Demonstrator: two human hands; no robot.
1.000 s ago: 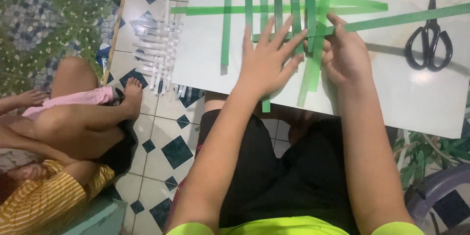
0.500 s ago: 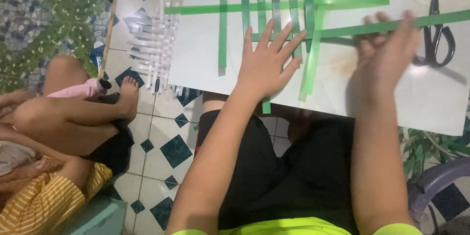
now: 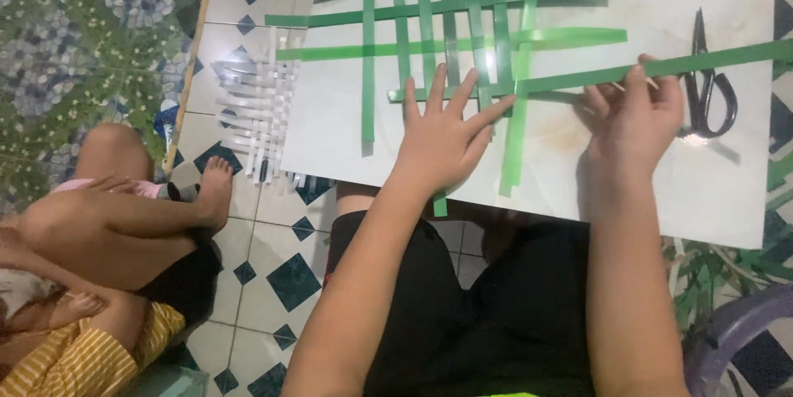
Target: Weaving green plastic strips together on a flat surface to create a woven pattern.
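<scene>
We are pressing our left hand (image 3: 442, 137) flat, fingers spread, on the lower middle of the green strips (image 3: 450, 29), which are lying criss-crossed as a loose lattice on the white surface (image 3: 735, 190). The open palm is grasping nothing; it is acting as a weight, so that the upright strips and the cross strips under it are not sliding out of their over-and-under order. Our right hand (image 3: 636, 116) is pinching the long cross strip (image 3: 710, 58) between thumb and fingertips, at the point where it is running out to the right of the lattice, and is holding it slightly slanted; gripping it there, clear of the crossings, is giving us a free length to steer without disturbing the strips already laid. A thin pale stick seems to be showing at those fingertips, though we cannot tell what it is. The black scissors (image 3: 709, 87) are lying closed just right of that hand, near enough to pick up yet off the weave. A small mat of white strips (image 3: 256, 116) is lying on the tiled floor (image 3: 273, 265) beside the surface, and another person's legs (image 3: 124, 215) are resting to the left, well apart from our hands.
</scene>
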